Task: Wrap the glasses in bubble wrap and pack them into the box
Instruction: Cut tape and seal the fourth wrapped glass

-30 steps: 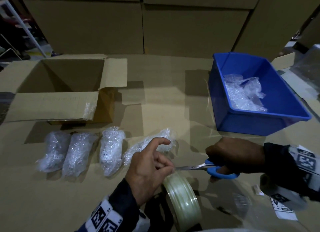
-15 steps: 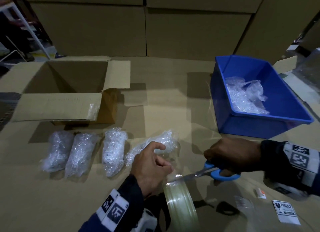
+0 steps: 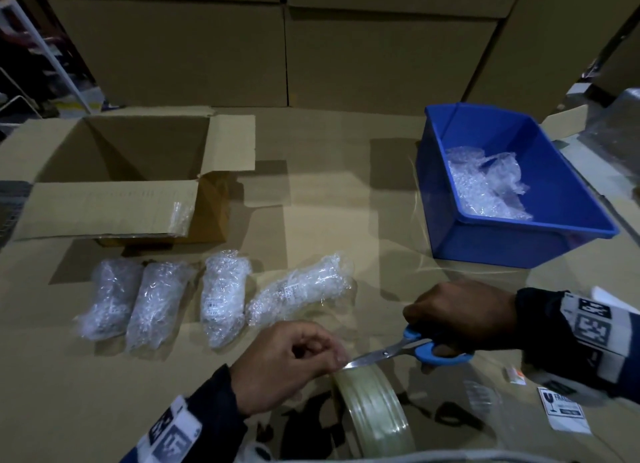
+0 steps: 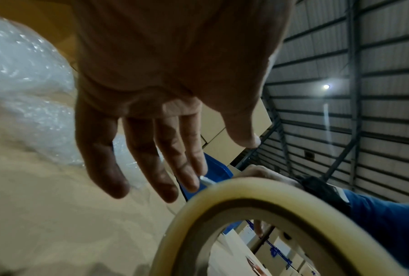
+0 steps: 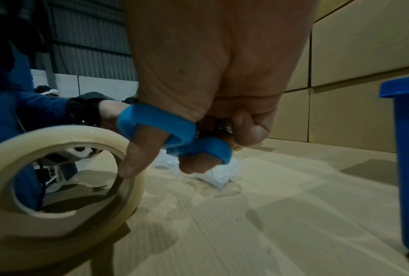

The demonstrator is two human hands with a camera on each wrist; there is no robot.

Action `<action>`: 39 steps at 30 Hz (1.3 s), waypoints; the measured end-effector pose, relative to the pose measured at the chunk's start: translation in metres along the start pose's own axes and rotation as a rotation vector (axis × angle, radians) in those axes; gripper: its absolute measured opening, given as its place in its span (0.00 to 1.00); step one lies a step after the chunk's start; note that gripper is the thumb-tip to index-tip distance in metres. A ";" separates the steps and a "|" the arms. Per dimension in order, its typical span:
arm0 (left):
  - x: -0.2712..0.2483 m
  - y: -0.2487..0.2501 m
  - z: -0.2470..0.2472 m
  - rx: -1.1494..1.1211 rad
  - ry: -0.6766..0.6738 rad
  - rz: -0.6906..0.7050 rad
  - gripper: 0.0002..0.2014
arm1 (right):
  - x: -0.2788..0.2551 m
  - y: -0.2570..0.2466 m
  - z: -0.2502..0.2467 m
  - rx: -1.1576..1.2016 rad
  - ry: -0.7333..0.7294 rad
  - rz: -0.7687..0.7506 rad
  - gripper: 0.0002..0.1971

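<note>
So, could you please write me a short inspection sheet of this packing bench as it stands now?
Surface: cardboard-covered bench.
Job's things: four bubble-wrapped bundles lie in a row before the open cardboard box, whose inside shows nothing; loose bubble wrap lies in the blue bin.
Clutter: fragile sticker on the bench near the right sleeve.
Hands: left hand pinches the tape end above the tape roll; right hand grips the blue-handled scissors, blades at the tape.
Cables: nothing seen.
Surroundings: stacked cartons behind.
</note>
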State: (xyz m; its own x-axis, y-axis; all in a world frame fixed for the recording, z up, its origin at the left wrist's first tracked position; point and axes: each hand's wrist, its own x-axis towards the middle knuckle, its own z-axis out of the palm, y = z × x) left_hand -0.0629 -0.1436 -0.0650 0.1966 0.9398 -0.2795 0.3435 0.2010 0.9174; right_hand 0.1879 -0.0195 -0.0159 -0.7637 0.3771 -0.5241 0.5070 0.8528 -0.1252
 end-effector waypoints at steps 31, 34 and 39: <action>0.004 0.006 0.020 -0.546 -0.222 -0.468 0.35 | -0.019 0.016 0.018 0.145 0.100 0.050 0.14; 0.005 0.010 0.015 -0.436 -0.110 -0.365 0.21 | -0.030 0.026 0.022 0.166 0.175 0.149 0.20; 0.009 0.011 0.006 -0.267 -0.039 -0.147 0.16 | -0.035 0.026 0.046 0.089 0.137 0.506 0.23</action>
State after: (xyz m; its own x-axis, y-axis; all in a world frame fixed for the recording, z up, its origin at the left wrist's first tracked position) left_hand -0.0516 -0.1349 -0.0588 0.1997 0.8851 -0.4205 0.1180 0.4043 0.9070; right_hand 0.2466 -0.0268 -0.0393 -0.4569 0.7824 -0.4233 0.8531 0.5202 0.0406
